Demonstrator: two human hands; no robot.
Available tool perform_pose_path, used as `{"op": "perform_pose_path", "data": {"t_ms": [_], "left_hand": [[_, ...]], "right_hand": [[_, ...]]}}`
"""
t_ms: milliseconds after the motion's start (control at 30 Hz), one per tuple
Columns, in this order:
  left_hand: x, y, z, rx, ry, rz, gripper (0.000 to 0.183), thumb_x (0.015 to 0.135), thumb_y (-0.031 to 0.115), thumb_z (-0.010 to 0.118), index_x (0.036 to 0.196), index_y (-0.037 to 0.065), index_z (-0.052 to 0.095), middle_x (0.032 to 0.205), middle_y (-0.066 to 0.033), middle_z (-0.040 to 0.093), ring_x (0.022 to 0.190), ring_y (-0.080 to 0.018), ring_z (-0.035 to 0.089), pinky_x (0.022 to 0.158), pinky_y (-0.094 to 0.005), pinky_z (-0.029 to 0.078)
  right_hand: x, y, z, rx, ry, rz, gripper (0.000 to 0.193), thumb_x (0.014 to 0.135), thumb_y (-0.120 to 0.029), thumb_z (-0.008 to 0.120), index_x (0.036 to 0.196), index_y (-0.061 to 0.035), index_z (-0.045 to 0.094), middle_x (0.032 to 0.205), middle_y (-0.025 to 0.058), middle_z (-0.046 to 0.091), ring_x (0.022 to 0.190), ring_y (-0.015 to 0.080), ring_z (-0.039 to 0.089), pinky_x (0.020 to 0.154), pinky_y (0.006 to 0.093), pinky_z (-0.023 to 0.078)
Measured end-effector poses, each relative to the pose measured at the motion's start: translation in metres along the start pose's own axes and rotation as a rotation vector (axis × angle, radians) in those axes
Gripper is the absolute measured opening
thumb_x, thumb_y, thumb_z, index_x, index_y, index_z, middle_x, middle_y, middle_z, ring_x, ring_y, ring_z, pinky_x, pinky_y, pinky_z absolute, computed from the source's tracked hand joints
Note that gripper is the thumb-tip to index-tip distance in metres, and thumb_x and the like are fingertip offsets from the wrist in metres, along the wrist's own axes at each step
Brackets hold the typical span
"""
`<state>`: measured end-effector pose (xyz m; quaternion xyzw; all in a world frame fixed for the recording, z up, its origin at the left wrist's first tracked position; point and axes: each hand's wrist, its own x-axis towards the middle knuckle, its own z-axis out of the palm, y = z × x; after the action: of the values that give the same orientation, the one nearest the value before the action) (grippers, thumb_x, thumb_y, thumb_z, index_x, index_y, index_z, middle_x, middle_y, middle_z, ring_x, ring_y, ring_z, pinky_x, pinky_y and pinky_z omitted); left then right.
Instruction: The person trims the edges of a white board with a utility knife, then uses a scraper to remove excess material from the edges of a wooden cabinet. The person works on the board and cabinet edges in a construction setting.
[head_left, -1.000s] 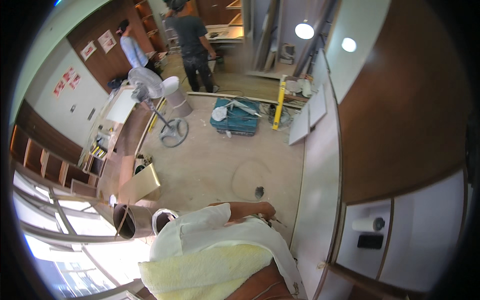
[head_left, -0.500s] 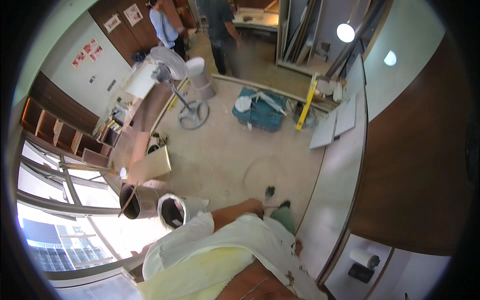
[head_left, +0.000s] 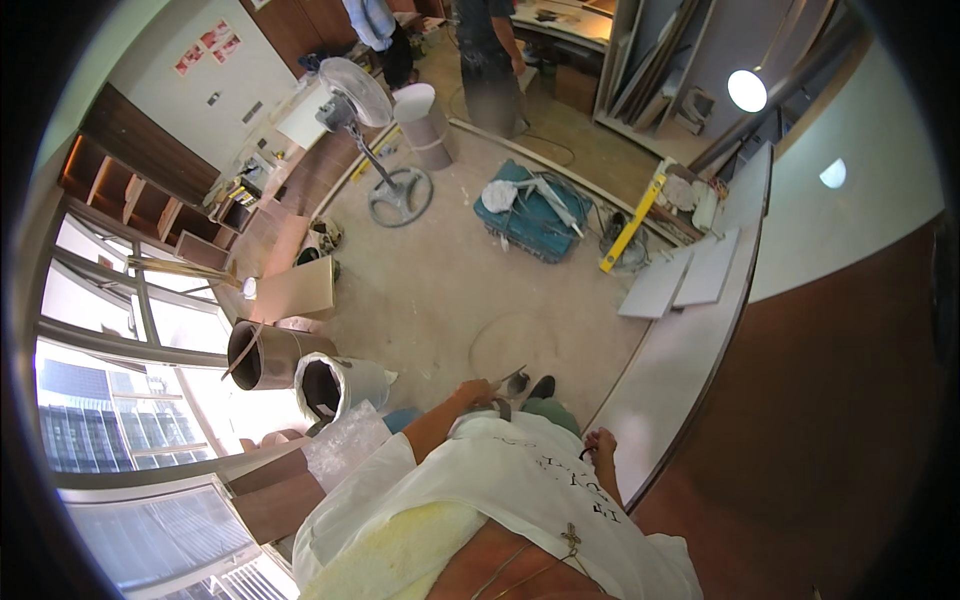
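Observation:
My left hand (head_left: 474, 394) is closed at waist height, in front of my white shirt. A thin, flat grey tool (head_left: 510, 377) sticks out of it toward my shoes (head_left: 541, 389); its exact kind is unclear. My right hand (head_left: 602, 444) hangs by my right side, near the long white panel. Its fingers are curled beside a small dark curved thing (head_left: 586, 453), too small to name.
A lined bucket (head_left: 340, 388) and a brown drum (head_left: 262, 356) stand at left. Ahead are a pedestal fan (head_left: 400, 196), a teal case (head_left: 528, 225) and a yellow level (head_left: 633, 224). A white panel (head_left: 660, 400) runs along the right. Two people stand at the back.
My view has shifted, bringing more of my shirt and right hand into sight. The left hand now shows farther left, with its tool angled upward. Both people appear farther right.

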<state>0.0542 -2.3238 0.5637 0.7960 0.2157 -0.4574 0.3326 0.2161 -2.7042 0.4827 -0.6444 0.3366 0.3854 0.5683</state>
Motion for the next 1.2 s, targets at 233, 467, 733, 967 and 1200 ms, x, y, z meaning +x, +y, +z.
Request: {"op": "perform_pose_path", "data": {"t_ms": [233,467,733,967,1200], "left_hand": [[-0.020,0.039,-0.037,-0.070,0.227,-0.022,0.046,0.088,0.040,0.066,0.113,0.002,0.068,0.101,-0.0206,0.072,0.091,-0.0364,0.069,0.079,-0.0459,0.052],[-0.006,0.063,-0.071,-0.206,0.445,0.199,0.062,0.094,0.049,0.056,0.107,-0.012,0.063,0.099,-0.0330,0.067,0.094,-0.0443,0.066,0.082,-0.0475,0.051],[0.008,0.102,-0.135,-0.208,0.479,0.384,0.054,0.095,0.044,0.057,0.115,-0.006,0.053,0.097,-0.0299,0.066,0.094,-0.0459,0.065,0.078,-0.0505,0.050],[-0.008,0.069,-0.201,0.047,0.160,0.633,0.063,0.096,0.043,0.058,0.135,-0.004,0.044,0.096,-0.0259,0.068,0.090,-0.0427,0.066,0.078,-0.0466,0.051],[0.005,-0.070,-0.271,0.073,0.229,0.616,0.058,0.098,0.042,0.054,0.135,-0.002,0.051,0.109,-0.0226,0.069,0.097,-0.0384,0.066,0.084,-0.0436,0.050]], "right_hand": [[0.098,-0.121,0.049,0.025,-0.102,-0.189,0.020,0.093,-0.027,0.059,0.107,-0.0132,0.055,0.080,0.0043,0.059,0.067,0.0179,0.061,0.056,0.0319,0.051],[0.135,-0.171,0.122,-0.169,-0.237,-0.272,0.015,0.095,-0.027,0.059,0.104,-0.0162,0.057,0.080,0.0026,0.061,0.068,0.0171,0.063,0.056,0.0298,0.053],[0.035,-0.184,0.236,0.143,-0.428,0.066,0.031,0.095,-0.035,0.060,0.115,-0.0133,0.052,0.091,0.0097,0.063,0.084,0.0235,0.066,0.071,0.0332,0.055],[0.035,-0.172,0.288,0.533,-0.368,-0.049,0.019,0.096,-0.021,0.060,0.093,-0.0032,0.055,0.078,0.0073,0.057,0.066,0.0180,0.053,0.058,0.0320,0.047],[0.024,-0.118,0.299,0.362,-0.030,-0.041,0.012,0.094,-0.009,0.053,0.084,-0.0029,0.051,0.072,0.0080,0.055,0.055,0.0143,0.046,0.048,0.0276,0.042]]}}
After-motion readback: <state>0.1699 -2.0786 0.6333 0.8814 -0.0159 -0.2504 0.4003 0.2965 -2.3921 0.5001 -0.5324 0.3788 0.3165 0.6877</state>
